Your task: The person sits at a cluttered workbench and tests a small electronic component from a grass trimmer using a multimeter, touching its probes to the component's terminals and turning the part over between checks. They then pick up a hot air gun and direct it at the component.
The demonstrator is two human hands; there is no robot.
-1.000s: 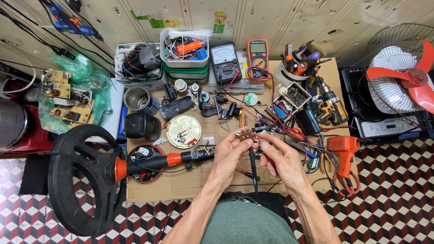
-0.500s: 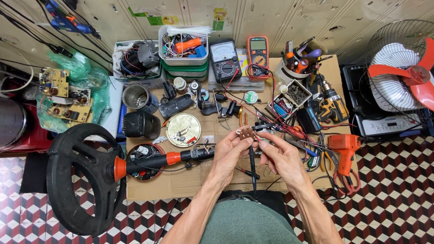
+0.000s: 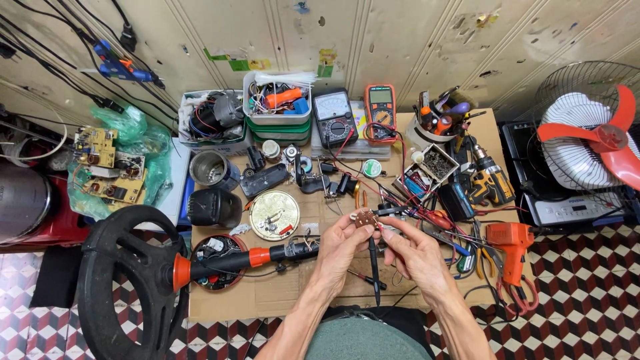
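A: Barely moved since the earlier head frame — both hands sit in the same spot over the cardboard-covered bench (image 3: 267, 303); only the camera drifted a little.

B: Grip?

A: Left hand (image 3: 339, 245) pinches a small brown component (image 3: 364, 218), maybe a switch or tiny board, hard to tell. Right hand (image 3: 415, 252) is closed on its wires just beside it.

B: Nearby?

A: Black probe (image 3: 373, 261) hangs between the hands. Round brass disc (image 3: 274, 215) lies left, orange heat gun (image 3: 510, 248) right.
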